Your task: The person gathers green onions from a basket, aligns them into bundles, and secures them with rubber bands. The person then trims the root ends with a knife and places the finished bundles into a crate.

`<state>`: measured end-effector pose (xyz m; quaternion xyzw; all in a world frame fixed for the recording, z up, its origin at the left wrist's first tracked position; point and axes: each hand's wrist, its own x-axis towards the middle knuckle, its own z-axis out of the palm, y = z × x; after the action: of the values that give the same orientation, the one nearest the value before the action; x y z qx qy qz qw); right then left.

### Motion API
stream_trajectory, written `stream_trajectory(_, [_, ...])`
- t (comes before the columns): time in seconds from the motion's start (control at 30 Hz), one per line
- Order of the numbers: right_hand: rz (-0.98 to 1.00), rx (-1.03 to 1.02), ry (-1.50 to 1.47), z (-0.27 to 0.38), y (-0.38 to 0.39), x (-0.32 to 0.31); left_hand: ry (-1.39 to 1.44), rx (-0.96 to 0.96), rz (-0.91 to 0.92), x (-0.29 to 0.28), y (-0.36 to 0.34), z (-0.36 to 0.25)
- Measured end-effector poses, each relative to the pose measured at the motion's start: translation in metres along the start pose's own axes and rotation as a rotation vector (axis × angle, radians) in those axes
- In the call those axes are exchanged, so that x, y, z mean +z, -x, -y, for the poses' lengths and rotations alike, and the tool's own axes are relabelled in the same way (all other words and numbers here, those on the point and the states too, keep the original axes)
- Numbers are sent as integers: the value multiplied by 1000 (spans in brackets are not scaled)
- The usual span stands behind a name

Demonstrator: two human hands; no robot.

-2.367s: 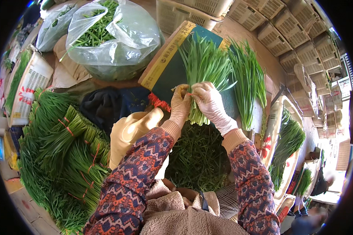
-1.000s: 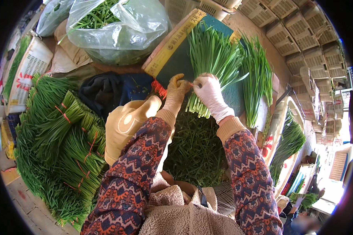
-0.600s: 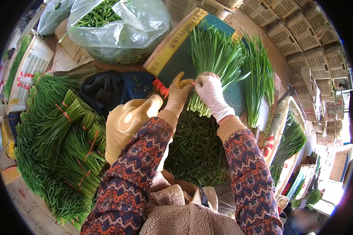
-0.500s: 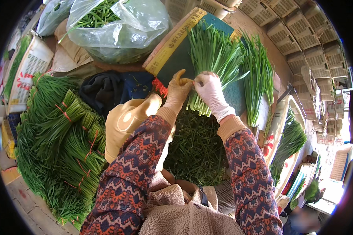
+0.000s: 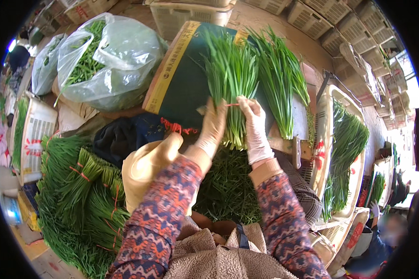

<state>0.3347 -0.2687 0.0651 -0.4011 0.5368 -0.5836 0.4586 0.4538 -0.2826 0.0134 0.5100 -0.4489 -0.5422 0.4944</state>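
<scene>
A bunch of garlic chives (image 5: 233,69) lies on a dark green covered board (image 5: 181,79), its pale cut ends toward me. A thin red tie (image 5: 233,105) stretches across the bunch near those ends. My right hand (image 5: 254,128), in a pale glove, pinches the tie at the bunch's right side. My left hand (image 5: 213,125), in a yellowish glove and slightly blurred, is closed at the left side, where the tie meets its fingers. More loose garlic chives (image 5: 279,79) lie just to the right. Several red ties (image 5: 177,126) hang at the board's near edge.
Tied bunches (image 5: 81,200) are heaped at left. A clear plastic bag of greens (image 5: 111,69) stands at the back left. Leaf scraps (image 5: 228,186) lie below my hands. A knife (image 5: 297,151) rests at right, beside a crate of chives (image 5: 323,139). Another person (image 5: 381,246) is at lower right.
My hands have moved apart, the right one to the bunch's right side, and the red tie now shows stretched across the bunch. The whole view has shifted, bringing the knife into sight.
</scene>
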Motion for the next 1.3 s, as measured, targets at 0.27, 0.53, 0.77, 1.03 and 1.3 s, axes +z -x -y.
stream_trajectory(0.27, [-41,-90,0,-18,-1,-39,-252,-122,208,20,-3,-1])
stream_trajectory(0.53, [-516,180,-653,-66,2,-31,78,-108,27,37,11,9])
stream_trajectory(0.77, [-268,170,-14,-12,15,-56,-188,-78,57,19,-1,20])
stream_trajectory(1.03, [-7,-114,774,-5,56,-63,-229,-162,87,32,5,1])
stream_trajectory(1.3, [186,-136,937,4,67,-61,-223,-136,63,18,4,11])
